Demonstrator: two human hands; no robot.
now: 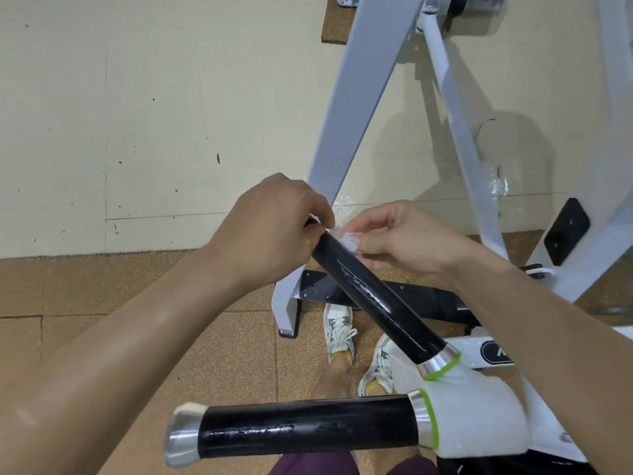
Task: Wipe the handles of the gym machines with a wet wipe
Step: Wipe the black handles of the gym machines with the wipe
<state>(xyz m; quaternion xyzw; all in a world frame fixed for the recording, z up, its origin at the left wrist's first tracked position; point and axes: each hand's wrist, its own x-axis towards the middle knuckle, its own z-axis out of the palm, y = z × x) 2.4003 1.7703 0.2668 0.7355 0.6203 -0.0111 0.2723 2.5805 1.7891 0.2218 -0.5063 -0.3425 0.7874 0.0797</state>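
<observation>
Two glossy black handles branch from a white joint (476, 409) of the gym machine. The upper handle (373, 296) slants up to the left, and its surface looks wet. My left hand (270, 228) grips the far tip of that handle. My right hand (404, 241) pinches a small crumpled white wet wipe (351, 241) against the handle just below the left hand. The lower handle (301, 430) lies level near the bottom of the view, with a silver end cap, and nobody touches it.
The pale grey machine frame (346, 132) rises in front of a cream wall. Its black base plate (421, 296) rests on brown floor tiles. My two white sneakers (339, 332) stand just before the base. Water drops glisten on the frame.
</observation>
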